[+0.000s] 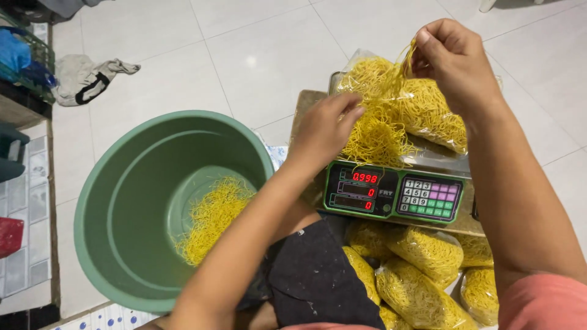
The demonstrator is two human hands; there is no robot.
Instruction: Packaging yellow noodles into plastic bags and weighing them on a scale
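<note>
Head view. The left hand [323, 129] rests on the heap of yellow noodles [391, 116] on the digital scale [394, 194]. Its fingers [350, 116] are curled together into the strands at the near left side of the heap; the grip closes on a small tuft of noodles. The right hand [455, 61] is raised above the far right part of the heap. Its fingertips [422, 44] are pinched together on a thin bunch of strands, which hang from the pinch down to the heap.

The heap sits partly inside a clear plastic bag [428, 113] that lies on the weighing pan. The scale has a green front panel with red lit digits on the left and a keypad on the right. It stands on a flat board [304, 107] laid on the white tiled floor [257, 55].

Left of the scale stands a large green tub [116, 177]. A loose portion of noodles [211, 217] lies on its bottom, towards the right wall.

Below the scale, several filled noodle bags [422, 269] lie close together, touching each other. A black cloth [312, 278] lies just beside them on the left.

At upper left, a grey rag [85, 76] lies on the floor, well apart from the tub.
</note>
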